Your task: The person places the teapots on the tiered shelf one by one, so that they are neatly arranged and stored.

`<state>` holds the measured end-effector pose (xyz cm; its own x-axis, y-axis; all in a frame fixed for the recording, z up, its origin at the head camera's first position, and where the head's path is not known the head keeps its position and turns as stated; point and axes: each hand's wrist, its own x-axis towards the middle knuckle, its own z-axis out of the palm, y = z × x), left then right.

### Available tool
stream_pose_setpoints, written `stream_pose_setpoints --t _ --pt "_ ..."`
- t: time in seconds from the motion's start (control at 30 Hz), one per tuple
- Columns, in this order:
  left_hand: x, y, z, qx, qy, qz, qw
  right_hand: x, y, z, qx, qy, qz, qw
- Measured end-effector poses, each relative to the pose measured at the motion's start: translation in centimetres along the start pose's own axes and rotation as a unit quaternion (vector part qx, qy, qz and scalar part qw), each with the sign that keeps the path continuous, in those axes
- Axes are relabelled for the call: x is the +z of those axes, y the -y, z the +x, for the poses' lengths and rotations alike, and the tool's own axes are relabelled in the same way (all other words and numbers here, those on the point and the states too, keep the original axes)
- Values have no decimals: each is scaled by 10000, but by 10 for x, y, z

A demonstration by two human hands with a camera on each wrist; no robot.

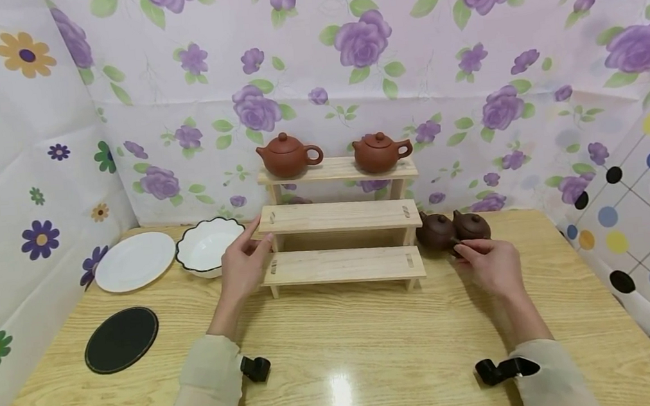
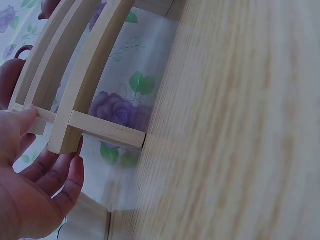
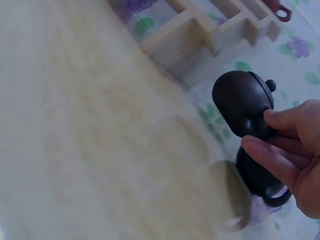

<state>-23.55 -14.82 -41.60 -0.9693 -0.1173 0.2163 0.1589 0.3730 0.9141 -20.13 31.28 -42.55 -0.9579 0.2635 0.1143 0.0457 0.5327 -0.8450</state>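
Note:
My right hand (image 1: 493, 265) pinches the handle of a dark brown teapot (image 1: 436, 232) with thumb and fingers, at the right end of the stepped wooden shelf (image 1: 342, 265). A gap shows between this teapot's base and the tabletop in the right wrist view. Close by it is a second dark brown teapot (image 1: 472, 226). With thumb and fingers, my left hand (image 1: 243, 265) holds the shelf's left end around the middle and lower steps. Two reddish-brown teapots, one on the left (image 1: 287, 156) and one on the right (image 1: 379, 153), stand on the top step.
On the table's left are a white plate (image 1: 135, 263), a scalloped white bowl (image 1: 208, 244) with a dark rim, and a round black mat (image 1: 121, 340). Flowered cloth (image 1: 174, 68) hangs behind the table (image 1: 337, 337), with a dotted cloth on the right.

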Motion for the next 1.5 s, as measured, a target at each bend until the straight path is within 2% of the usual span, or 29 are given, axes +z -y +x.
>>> stream_pose_setpoints --t 0.33,0.63,0.87,1.07,1.3,1.5 --pt "0 1 1 -57 -82 -21 9999 -25 26 -5 -114 83 626 9979" --pt "1 2 1 -31 -93 -2 10000 -39 45 -10 -258 1 294 9992" --pt "1 2 0 -59 -95 21 9999 -42 63 -7 -606 23 248 9978" --pt "0 0 1 -61 -51 -13 10000 -42 78 -2 -738 95 129 9971" --pt "0 0 1 -68 -61 -11 10000 -37 94 5 -774 409 352 9955" --pt "1 2 0 60 -120 67 9999 -29 110 9 -884 747 652 9911"
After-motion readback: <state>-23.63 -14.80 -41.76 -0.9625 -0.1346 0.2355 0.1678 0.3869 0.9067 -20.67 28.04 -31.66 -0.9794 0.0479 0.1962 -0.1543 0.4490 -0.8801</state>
